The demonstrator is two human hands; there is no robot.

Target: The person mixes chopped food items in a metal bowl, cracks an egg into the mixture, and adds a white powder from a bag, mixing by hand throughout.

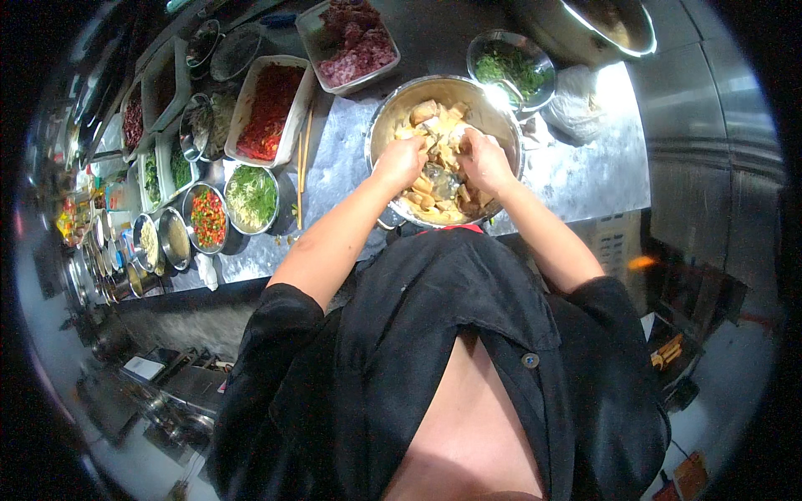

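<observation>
A large steel mixing bowl (492, 103) stands right in front of me at the table's edge. It contains pale, chunky food pieces (424, 113) coated in a yellowish wet mixture; what they are is unclear. My left hand (401, 161) reaches over the left side of the bowl, its fingers curled around some pieces. Opposite it, my right hand (485, 160) grips more of them, fingertips partly hidden by the coating. Between the hands, part of the bowl's shiny bottom shows through. Both hands are bare and smeared.
A tub of red sauce (269, 113), wooden chopsticks (303, 166), a bowl of chopped peppers (208, 218) and a bowl of shredded greens (252, 199) lie left. Beyond are a tub of minced meat (348, 53) and a herb bowl (510, 69). A plastic bag (573, 103) sits right, beneath a large pot (595, 28).
</observation>
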